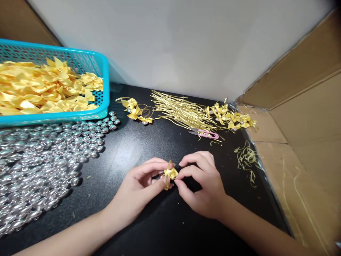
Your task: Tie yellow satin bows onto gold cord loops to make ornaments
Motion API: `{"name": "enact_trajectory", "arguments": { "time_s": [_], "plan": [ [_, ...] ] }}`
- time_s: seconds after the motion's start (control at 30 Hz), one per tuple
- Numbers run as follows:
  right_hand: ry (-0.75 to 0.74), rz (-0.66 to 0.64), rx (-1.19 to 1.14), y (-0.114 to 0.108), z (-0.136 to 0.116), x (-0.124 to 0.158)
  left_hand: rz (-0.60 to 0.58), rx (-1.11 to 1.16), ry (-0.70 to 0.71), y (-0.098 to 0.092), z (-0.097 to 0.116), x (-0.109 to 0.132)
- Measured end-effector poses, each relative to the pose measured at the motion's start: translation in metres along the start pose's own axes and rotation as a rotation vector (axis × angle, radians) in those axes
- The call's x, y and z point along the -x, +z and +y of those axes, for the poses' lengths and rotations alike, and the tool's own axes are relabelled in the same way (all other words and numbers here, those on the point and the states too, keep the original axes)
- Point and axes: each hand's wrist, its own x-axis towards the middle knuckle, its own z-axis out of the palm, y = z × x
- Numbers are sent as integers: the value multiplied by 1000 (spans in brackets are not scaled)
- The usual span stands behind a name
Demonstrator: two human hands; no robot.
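The blue basket (106, 85) holds a heap of yellow bows (39, 89). Above the black table (144, 227), the left hand (141, 183) pinches one bow (172, 173) between thumb and fingers, while the right hand (204, 183) nips its edge with thumb and forefinger, other fingers loosely curled.

Shows as a small, glossy yellow satin bow (173, 173) with a narrow, curved gold strip (167, 183) across; sits pinched between left hand (141, 183) and right hand (204, 185).

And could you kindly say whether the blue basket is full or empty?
Partly full: yellow bows are heaped inside the blue basket, but bare mesh shows toward its right end.
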Motion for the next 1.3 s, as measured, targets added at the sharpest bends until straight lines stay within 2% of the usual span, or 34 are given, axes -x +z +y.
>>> {"name": "enact_trajectory", "arguments": {
  "time_s": [0.1,0.3,0.7,1.07,1.3],
  "plan": [
    [11,4,-7,0,-2,0,13,-18,7,1,0,0],
    [-15,11,62,4,-2,4,15,-194,100,2,1,0],
    [10,47,95,6,-4,7,-7,-330,196,8,5,1],
    [34,-2,95,7,-4,8,-33,-367,182,7,5,2],
    [22,-27,149,9,-2,8,6,-348,178,8,4,2]
  ]
}}
